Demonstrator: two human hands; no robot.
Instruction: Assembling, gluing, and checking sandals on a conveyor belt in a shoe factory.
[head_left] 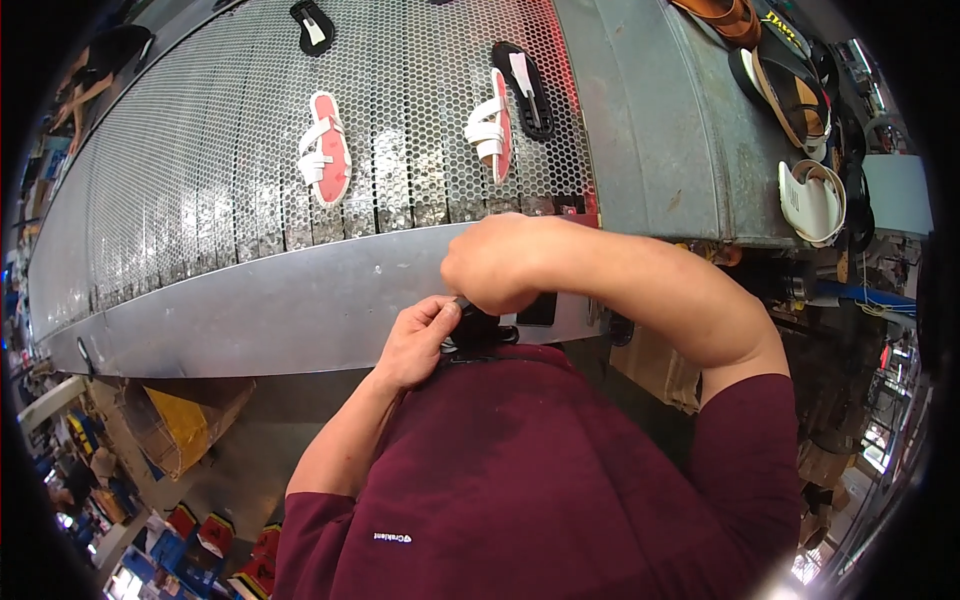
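Note:
My left hand and my right hand meet close to my chest, both closed on a small black sandal part held between them. Most of that piece is hidden by my fingers. Beyond my hands runs a perforated metal conveyor carrying a white-strapped red-soled sandal, a second one lying on its side, and a black sandal beside it.
A plain metal table at the right holds brown sandals, black ones and a white sole. A cardboard box with a yellow bag sits on the floor at lower left. Another black sandal rides the belt's far end.

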